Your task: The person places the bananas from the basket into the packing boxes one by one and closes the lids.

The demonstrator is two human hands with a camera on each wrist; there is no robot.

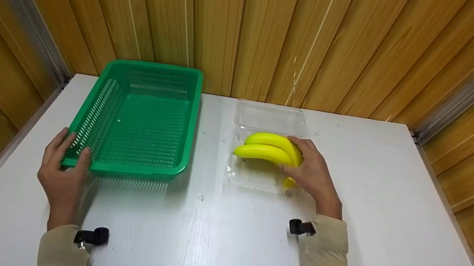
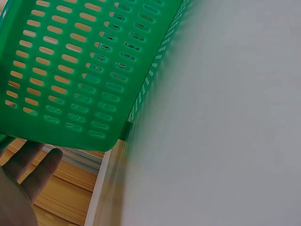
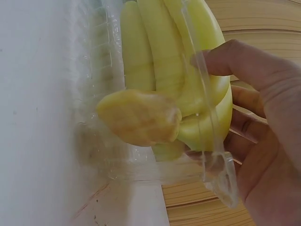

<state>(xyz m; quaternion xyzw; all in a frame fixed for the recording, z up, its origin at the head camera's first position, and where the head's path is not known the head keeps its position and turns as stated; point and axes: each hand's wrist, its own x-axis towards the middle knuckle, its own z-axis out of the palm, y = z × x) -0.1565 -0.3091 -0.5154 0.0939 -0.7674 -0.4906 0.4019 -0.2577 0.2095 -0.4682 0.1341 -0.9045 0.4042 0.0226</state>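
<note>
A green plastic basket (image 1: pixel 126 171) with slotted sides stands on the left of the white table. At its near left corner my left hand (image 1: pixel 62 172) touches the rim, fingers on the left side and thumb at the front. On the right, my right hand (image 1: pixel 313 173) grips a bunch of yellow bananas (image 1: pixel 267 153) by its stem end, thumb on the near side. The bunch lies in or just above a clear plastic box (image 1: pixel 253 181). In the right wrist view, the blunt stem (image 3: pixel 141 117) shows through the box's clear wall.
The clear lid (image 1: pixel 268 116) lies folded back toward the wooden back wall (image 1: pixel 262 32). Slatted side walls flank the white table (image 1: pixel 196 240). Each sleeve carries a small black wrist camera (image 1: pixel 302 227).
</note>
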